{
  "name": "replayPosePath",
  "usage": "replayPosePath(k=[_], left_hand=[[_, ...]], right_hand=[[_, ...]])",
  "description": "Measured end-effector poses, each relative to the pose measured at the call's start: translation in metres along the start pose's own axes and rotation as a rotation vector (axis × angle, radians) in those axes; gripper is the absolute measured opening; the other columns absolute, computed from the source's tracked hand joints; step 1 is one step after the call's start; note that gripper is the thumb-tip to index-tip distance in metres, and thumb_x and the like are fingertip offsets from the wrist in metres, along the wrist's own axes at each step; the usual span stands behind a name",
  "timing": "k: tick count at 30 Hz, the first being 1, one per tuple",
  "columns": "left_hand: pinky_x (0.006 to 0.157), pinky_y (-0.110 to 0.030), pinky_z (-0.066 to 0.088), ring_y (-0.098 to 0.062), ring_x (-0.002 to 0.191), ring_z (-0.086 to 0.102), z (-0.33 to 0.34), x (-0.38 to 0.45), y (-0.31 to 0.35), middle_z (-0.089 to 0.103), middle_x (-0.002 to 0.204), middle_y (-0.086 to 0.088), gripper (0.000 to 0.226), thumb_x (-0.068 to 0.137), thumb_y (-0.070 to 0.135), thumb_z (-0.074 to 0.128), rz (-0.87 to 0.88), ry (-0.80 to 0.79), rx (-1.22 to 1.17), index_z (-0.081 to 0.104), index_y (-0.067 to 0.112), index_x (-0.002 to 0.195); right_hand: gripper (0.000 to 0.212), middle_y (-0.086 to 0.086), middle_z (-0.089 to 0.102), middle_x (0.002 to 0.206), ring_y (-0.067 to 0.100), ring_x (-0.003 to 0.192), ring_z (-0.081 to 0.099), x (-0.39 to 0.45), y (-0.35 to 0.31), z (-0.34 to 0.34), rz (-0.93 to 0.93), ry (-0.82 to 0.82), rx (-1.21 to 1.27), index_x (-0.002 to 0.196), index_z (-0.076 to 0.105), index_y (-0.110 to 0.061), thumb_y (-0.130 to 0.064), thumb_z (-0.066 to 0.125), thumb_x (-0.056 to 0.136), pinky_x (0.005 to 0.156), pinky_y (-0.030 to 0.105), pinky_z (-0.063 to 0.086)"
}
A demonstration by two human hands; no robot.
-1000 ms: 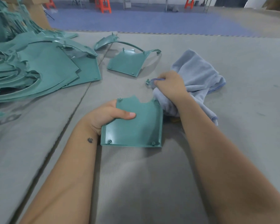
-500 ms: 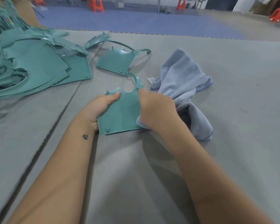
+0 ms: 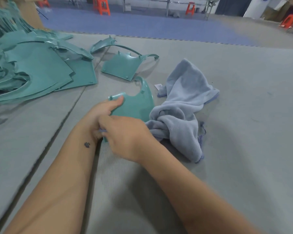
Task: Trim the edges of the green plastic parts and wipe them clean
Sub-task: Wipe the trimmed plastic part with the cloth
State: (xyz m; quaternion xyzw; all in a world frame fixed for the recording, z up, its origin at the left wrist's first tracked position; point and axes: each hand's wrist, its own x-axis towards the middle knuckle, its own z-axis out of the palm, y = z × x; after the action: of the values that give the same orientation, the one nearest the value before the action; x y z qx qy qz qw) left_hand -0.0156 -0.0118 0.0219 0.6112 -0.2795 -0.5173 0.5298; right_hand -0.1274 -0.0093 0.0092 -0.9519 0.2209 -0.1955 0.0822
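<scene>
A green plastic part (image 3: 135,105) with a curved horn lies on the grey mat in front of me. My left hand (image 3: 101,110) grips its left edge, thumb laid on top near a small peg. My right hand (image 3: 127,134) holds a bunched corner of the light blue cloth (image 3: 183,105) and presses it on the part's near left corner, beside my left wrist. The near half of the part is hidden under my right hand. The rest of the cloth trails off to the right on the mat.
A second green part (image 3: 123,66) lies just beyond. A big pile of green parts (image 3: 32,71) fills the far left, with a cardboard box (image 3: 30,12) behind it. A seam (image 3: 61,122) runs through the grey mat. Orange stools (image 3: 101,5) stand on the blue floor beyond.
My right hand has slid with the cloth from the part's far right end down across it to the near left corner. The left hand keeps its hold on the part.
</scene>
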Motion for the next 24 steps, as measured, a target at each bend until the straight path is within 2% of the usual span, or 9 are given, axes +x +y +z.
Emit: replayPosePath(k=[4,6,8,12,14,15,18,21,24], left_hand=[[0.099,-0.052,0.046,-0.032,0.100,0.059,0.001,0.000,-0.004,0.060,0.116,-0.021,0.041,0.098,0.023,0.052,0.024,-0.016,-0.066,0.052,-0.003,0.130],[0.075,-0.038,0.059,-0.026,0.084,0.070,0.001,0.000,-0.006,0.072,0.099,-0.012,0.026,0.099,0.018,0.048,0.016,-0.051,-0.128,0.063,0.002,0.112],[0.058,-0.029,0.058,-0.019,0.074,0.073,0.001,-0.001,-0.008,0.076,0.086,-0.008,0.022,0.100,0.016,0.046,0.011,-0.093,-0.167,0.066,0.007,0.101],[0.050,-0.026,0.055,-0.018,0.066,0.072,0.001,-0.007,-0.005,0.075,0.079,-0.006,0.019,0.098,0.018,0.051,0.022,-0.067,-0.169,0.067,0.008,0.097],[0.047,-0.028,0.054,-0.020,0.063,0.072,-0.003,-0.011,0.000,0.075,0.078,-0.007,0.019,0.095,0.020,0.055,0.033,-0.050,-0.204,0.070,0.010,0.089],[0.048,-0.029,0.055,-0.021,0.065,0.073,-0.005,-0.011,0.002,0.075,0.080,-0.008,0.022,0.094,0.021,0.056,0.051,-0.049,-0.242,0.073,0.011,0.084],[0.048,-0.032,0.056,-0.021,0.068,0.073,-0.007,-0.014,0.008,0.076,0.081,-0.005,0.034,0.093,0.021,0.057,0.135,-0.018,-0.366,0.079,0.014,0.068],[0.046,-0.031,0.055,-0.020,0.065,0.073,-0.006,-0.014,0.010,0.076,0.078,-0.004,0.025,0.096,0.021,0.053,0.152,0.034,-0.474,0.073,0.012,0.083],[0.047,-0.031,0.055,-0.020,0.066,0.073,-0.010,-0.014,0.009,0.076,0.079,-0.004,0.022,0.097,0.022,0.051,0.139,0.042,-0.499,0.069,0.011,0.089]], right_hand=[[0.025,0.006,0.057,0.103,0.030,0.091,0.058,-0.001,0.023,-0.003,0.212,0.117,-0.040,0.117,0.043,-0.015,-0.010,0.046,0.094,0.062,0.037,0.034],[0.014,0.008,0.058,0.099,0.032,0.088,0.059,-0.002,0.043,-0.012,0.366,0.194,-0.102,0.101,0.040,-0.018,-0.008,0.044,0.093,0.062,0.037,0.033],[0.017,0.008,0.058,0.091,0.033,0.084,0.058,-0.005,0.059,-0.019,0.482,0.237,-0.105,0.091,0.033,-0.020,-0.008,0.045,0.093,0.062,0.040,0.035],[0.011,0.000,0.052,0.076,0.028,0.073,0.053,-0.017,0.073,-0.026,0.589,0.426,-0.010,0.087,0.038,-0.016,-0.014,0.046,0.094,0.064,0.043,0.040],[0.001,0.003,0.058,0.082,0.024,0.072,0.052,-0.023,0.077,-0.029,0.627,0.523,-0.055,0.094,0.047,-0.014,-0.015,0.047,0.093,0.061,0.041,0.038],[0.008,0.005,0.059,0.089,0.025,0.076,0.053,-0.025,0.079,-0.030,0.640,0.562,-0.152,0.099,0.052,-0.012,-0.013,0.049,0.092,0.063,0.040,0.039],[0.029,0.013,0.060,0.106,0.032,0.089,0.054,-0.028,0.076,-0.031,0.543,0.664,-0.343,0.108,0.065,-0.008,-0.003,0.060,0.080,0.076,0.038,0.042],[0.051,0.012,0.056,0.123,0.031,0.104,0.051,-0.026,0.063,-0.028,0.337,0.540,-0.175,0.123,0.060,-0.008,0.002,0.056,0.073,0.090,0.040,0.042],[0.053,0.007,0.057,0.126,0.026,0.106,0.052,-0.023,0.058,-0.027,0.244,0.502,-0.097,0.129,0.055,-0.008,-0.005,0.062,0.077,0.089,0.040,0.045]])
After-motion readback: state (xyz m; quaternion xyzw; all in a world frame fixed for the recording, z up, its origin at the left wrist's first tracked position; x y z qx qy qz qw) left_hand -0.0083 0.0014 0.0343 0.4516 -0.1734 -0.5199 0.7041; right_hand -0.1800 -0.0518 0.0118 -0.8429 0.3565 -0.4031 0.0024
